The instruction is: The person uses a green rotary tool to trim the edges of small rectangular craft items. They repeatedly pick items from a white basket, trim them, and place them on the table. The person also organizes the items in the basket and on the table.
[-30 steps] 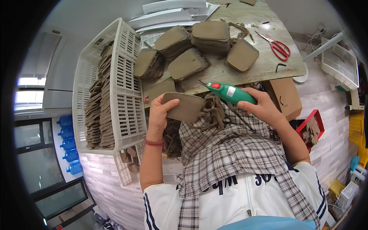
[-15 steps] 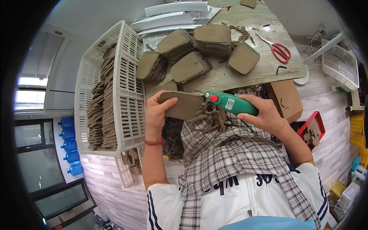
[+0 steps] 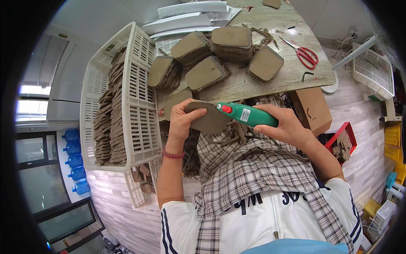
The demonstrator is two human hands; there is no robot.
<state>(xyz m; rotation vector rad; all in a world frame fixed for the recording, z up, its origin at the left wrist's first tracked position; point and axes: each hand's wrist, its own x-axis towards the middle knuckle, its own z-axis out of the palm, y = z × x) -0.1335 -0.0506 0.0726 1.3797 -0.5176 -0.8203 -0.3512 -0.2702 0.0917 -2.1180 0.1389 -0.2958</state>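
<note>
My left hand grips a thin brown pad with rounded corners, thumb on top and fingers beneath. In my right hand is a green electric cutter with a red button. Its front end meets the pad's upper right edge; the blade itself is hidden. Ragged fuzzy strips hang beside the pad over my checked apron. Beyond my hands, several stacks of similar pads stand on the table.
Red-handled scissors lie on the worn wooden table, with rolled papers at its far left. A white slatted crate of stacked pads stands at left. Below the table's right are a cardboard box and red tray.
The pad has turned and tilted in my left hand, which has shifted slightly right. The cutter has moved a little left along the pad's edge, and the two hands are closer together.
</note>
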